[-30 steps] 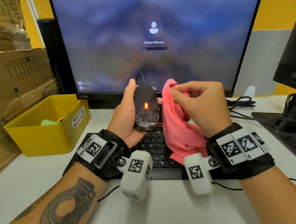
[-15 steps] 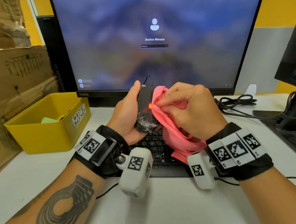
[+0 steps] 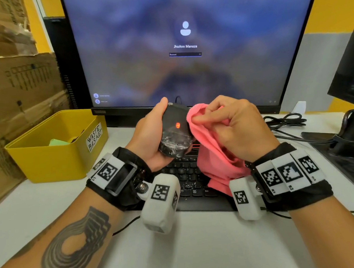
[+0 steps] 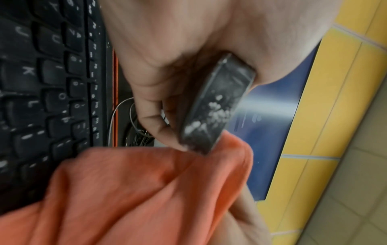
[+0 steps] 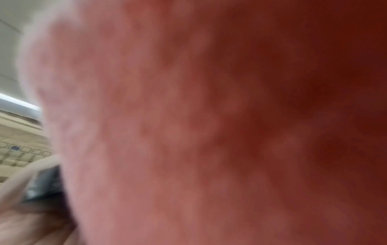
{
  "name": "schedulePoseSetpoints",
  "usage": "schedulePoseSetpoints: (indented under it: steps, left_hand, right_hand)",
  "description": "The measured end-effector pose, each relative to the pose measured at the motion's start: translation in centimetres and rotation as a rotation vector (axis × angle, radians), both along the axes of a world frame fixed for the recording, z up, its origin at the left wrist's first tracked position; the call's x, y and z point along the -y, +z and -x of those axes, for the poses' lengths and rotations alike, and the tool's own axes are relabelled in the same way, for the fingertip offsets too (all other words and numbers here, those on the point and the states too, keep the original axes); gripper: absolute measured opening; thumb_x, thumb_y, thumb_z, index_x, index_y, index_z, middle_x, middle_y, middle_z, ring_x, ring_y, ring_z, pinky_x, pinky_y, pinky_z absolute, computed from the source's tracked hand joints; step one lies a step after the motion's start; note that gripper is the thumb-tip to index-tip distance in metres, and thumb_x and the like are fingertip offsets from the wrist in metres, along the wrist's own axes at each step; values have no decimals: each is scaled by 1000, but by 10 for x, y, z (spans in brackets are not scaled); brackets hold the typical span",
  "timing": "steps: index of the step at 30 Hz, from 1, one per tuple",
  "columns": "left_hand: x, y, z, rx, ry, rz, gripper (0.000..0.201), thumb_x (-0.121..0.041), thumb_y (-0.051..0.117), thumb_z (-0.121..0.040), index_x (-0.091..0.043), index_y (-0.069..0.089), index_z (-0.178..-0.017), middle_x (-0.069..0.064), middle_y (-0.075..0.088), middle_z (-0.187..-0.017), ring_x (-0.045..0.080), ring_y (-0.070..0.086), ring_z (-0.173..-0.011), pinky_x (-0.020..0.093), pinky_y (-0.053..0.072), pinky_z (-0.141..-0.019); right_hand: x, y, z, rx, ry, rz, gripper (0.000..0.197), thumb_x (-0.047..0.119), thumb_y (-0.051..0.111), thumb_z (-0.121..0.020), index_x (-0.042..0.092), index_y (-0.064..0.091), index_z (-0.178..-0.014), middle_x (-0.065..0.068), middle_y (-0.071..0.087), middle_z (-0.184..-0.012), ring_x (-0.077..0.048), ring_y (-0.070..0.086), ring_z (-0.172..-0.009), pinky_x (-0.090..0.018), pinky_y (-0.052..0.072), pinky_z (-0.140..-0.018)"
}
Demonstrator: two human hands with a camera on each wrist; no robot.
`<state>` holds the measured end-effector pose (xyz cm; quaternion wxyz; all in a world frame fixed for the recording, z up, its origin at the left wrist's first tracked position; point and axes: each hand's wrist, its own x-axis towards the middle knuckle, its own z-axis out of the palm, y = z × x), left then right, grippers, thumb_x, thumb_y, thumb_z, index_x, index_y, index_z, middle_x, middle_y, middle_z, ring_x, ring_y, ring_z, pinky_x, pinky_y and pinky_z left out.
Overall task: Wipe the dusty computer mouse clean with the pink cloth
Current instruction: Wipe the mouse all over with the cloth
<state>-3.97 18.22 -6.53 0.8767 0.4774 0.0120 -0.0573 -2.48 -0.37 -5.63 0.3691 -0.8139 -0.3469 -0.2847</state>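
Hands are raised above a black keyboard (image 3: 186,174) on a pale desk (image 3: 198,245), in front of a large monitor (image 3: 186,51) showing a login screen. A black computer mouse (image 3: 175,132) is gripped by the left hand (image 3: 151,139), underside facing the camera, with a small orange-red light glowing at its middle; the thumb runs up its left edge and the fingers are curled behind it. Its smooth, rounded plastic shell is smeared with pale grey dust near the lower end, and in the left wrist view white specks are seen on its edge (image 4: 217,106). A soft, crumpled pink cloth (image 3: 212,152) is bunched in the right hand (image 3: 239,128), whose fingers are curled tightly round the fabric; the cloth's upper fold is pressed against the mouse's right edge, and the rest hangs down over the keyboard. The right wrist view is filled almost wholly by blurred pink fabric (image 5: 209,116). A yellow plastic bin (image 3: 56,156), rectangular and labelled "WASTE BASKET", is set to the left, beside stacked cardboard boxes (image 3: 20,86). Black cables (image 3: 284,122) are coiled on the desk to the right.
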Motion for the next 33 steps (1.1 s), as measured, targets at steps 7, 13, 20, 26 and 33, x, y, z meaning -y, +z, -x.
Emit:
schedulePoseSetpoints:
  steps: [7, 13, 20, 26, 33]
  left_hand:
    - [-5, 3, 0, 29, 58, -9, 56, -48, 52, -104, -1, 69, -128, 22, 73, -109, 33, 73, -90, 38, 61, -71]
    - [-2, 6, 3, 38, 47, -6, 63, -49, 50, -104, 1, 60, -141, 31, 65, -134, 35, 71, -98, 40, 62, -74]
    - [-14, 8, -1, 37, 129, 25, 61, -49, 47, -105, 2, 63, -136, 25, 69, -132, 36, 72, -103, 43, 61, -79]
    - [-22, 14, -1, 67, 96, 36, 49, -49, 44, -106, -8, 68, -120, 16, 74, -102, 27, 74, -75, 35, 61, -64]
    - [-21, 9, -4, 76, 144, -7, 45, -46, 48, -105, -7, 69, -101, 13, 70, -89, 28, 70, -74, 33, 57, -67]
  right_hand:
    - [-11, 0, 12, -99, 154, 67, 38, 5, 58, -87, 30, 82, -102, 0, 57, -89, -11, 58, -80, -20, 46, -75]
    - [-8, 7, 15, -179, 102, -30, 31, 17, 64, -83, 33, 80, -104, 5, 65, -96, 3, 60, -78, -13, 40, -78]
    - [-34, 0, 28, -125, -1, 47, 46, 41, 85, -74, 35, 75, -119, 9, 63, -113, -1, 61, -106, -10, 39, -95]
    - [-46, 0, 26, 14, 38, -48, 24, 24, 66, -94, 23, 80, -114, -1, 65, -99, -10, 64, -100, -11, 43, -92]
    - [-47, -6, 25, 68, 156, 81, 21, 11, 67, -90, 15, 82, -105, -1, 68, -97, -17, 65, -91, -21, 48, -86]
